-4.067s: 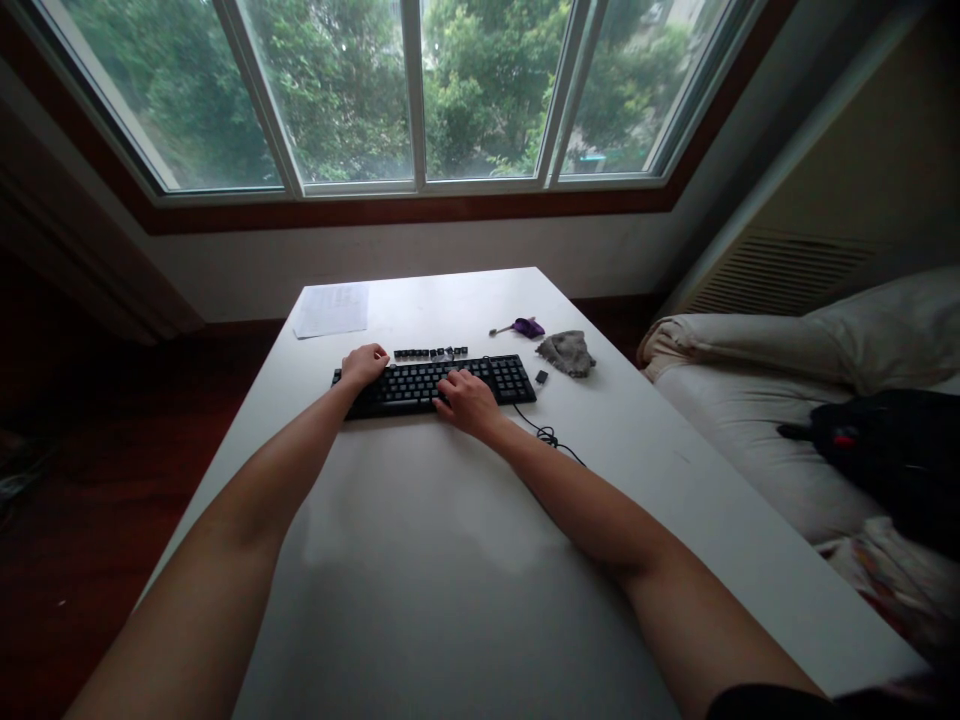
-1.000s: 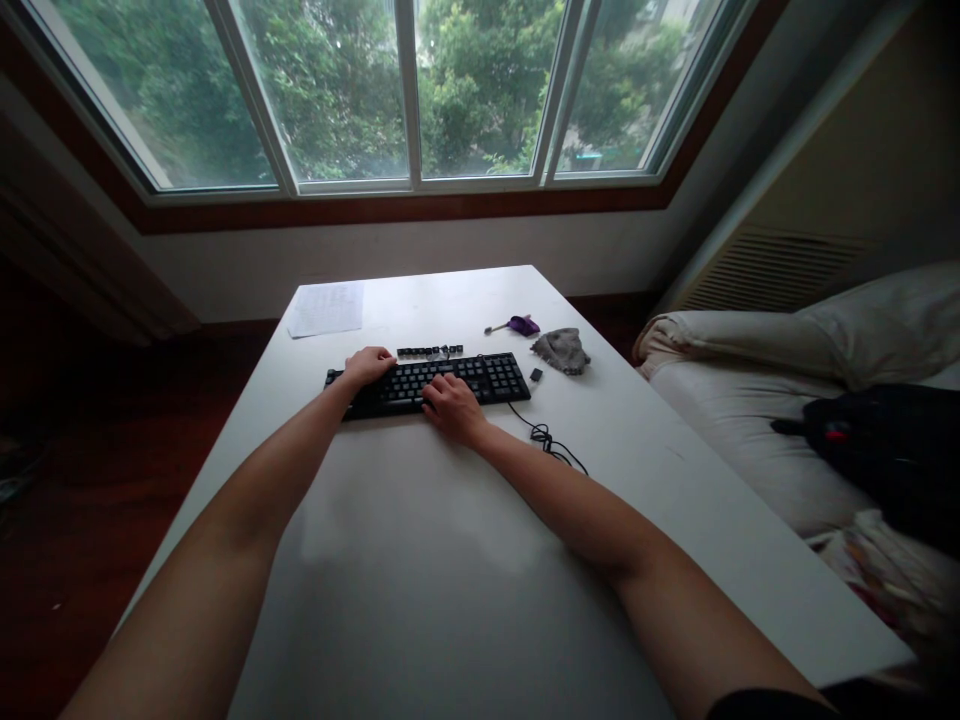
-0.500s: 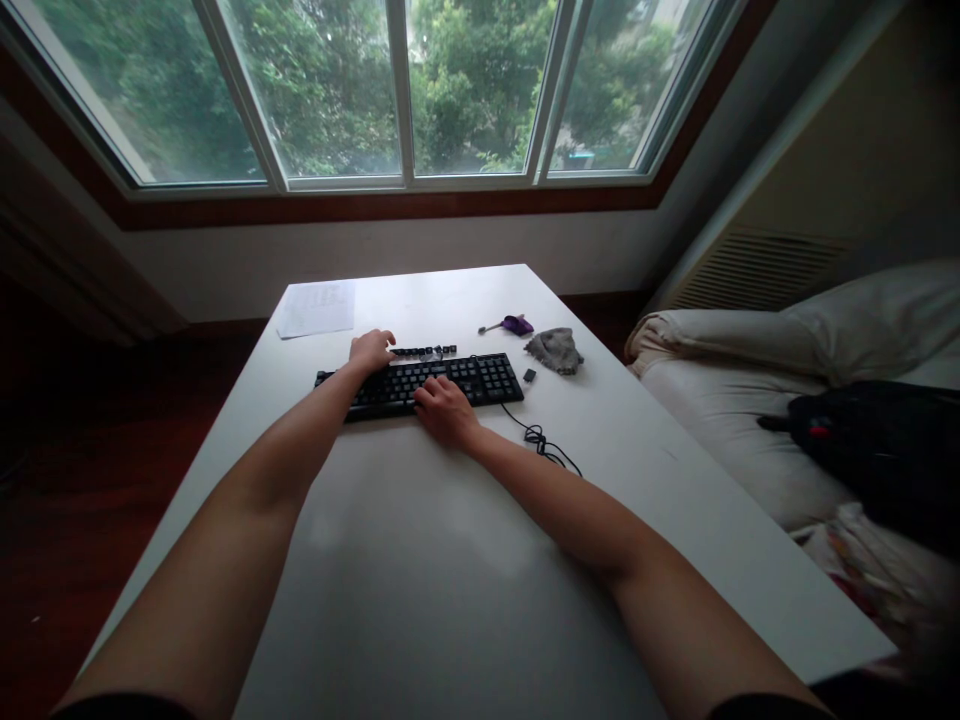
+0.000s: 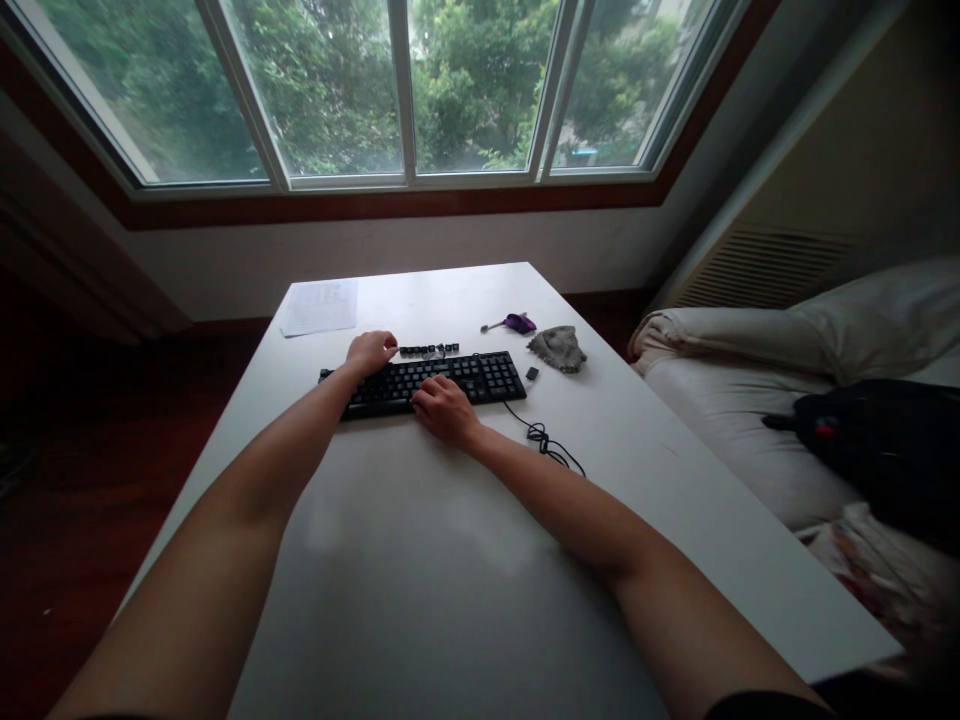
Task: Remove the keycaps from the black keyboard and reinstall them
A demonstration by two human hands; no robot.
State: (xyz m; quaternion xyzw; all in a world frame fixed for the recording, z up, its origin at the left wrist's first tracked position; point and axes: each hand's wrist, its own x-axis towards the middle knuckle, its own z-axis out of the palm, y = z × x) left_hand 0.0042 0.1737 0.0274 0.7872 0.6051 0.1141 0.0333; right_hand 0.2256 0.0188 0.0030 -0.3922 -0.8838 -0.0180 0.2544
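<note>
A black keyboard [image 4: 480, 376] lies across the far half of the white table [image 4: 450, 560]. My right hand [image 4: 442, 408] rests on its front edge near the middle, fingers curled onto the keys. My left hand [image 4: 370, 351] sits at the keyboard's back left edge, fingers bent, its fingertips by a row of loose black keycaps [image 4: 429, 349] lined up behind the keyboard. Whether those fingers pinch a keycap is too small to see.
The keyboard's cable [image 4: 546, 442] coils to the right. A small black piece [image 4: 532, 373], a grey cloth [image 4: 558, 347] and a purple tool [image 4: 516, 322] lie at the far right. A printed sheet [image 4: 319, 306] is at the far left. A bed with a black bag [image 4: 885, 450] stands on the right.
My left hand has moved from the keyboard's left end to behind it, beside the keycap row. My right hand has slid left along the front edge.
</note>
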